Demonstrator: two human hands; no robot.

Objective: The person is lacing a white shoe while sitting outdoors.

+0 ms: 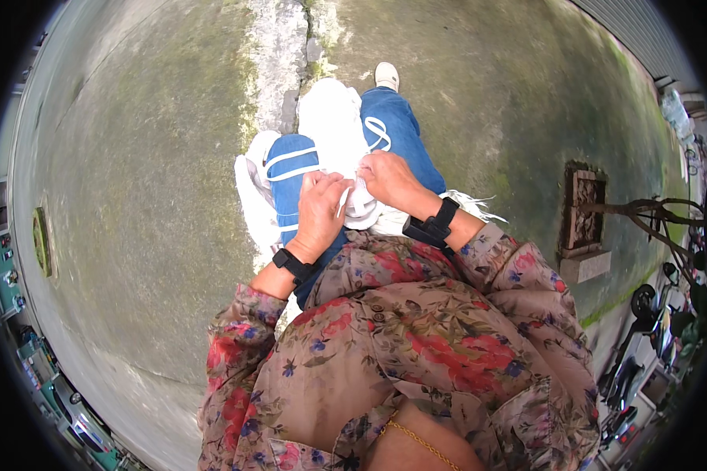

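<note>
Outdoors on mossy concrete ground (pixel 157 157), with a cracked strip running far ahead. Both hands, left hand (pixel 320 212) and right hand (pixel 390 179), pinch a white cloth (pixel 334 125) bunched over the blue-jeaned lap. Stone planter (pixel 583 212) sits right, scooters (pixel 644 330) near-right.

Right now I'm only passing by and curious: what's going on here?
A person in a floral blouse sits outdoors on mossy concrete ground. The left hand and right hand both pinch a bunched white cloth that lies over the lap, across blue trousers. Each wrist wears a black band.
</note>
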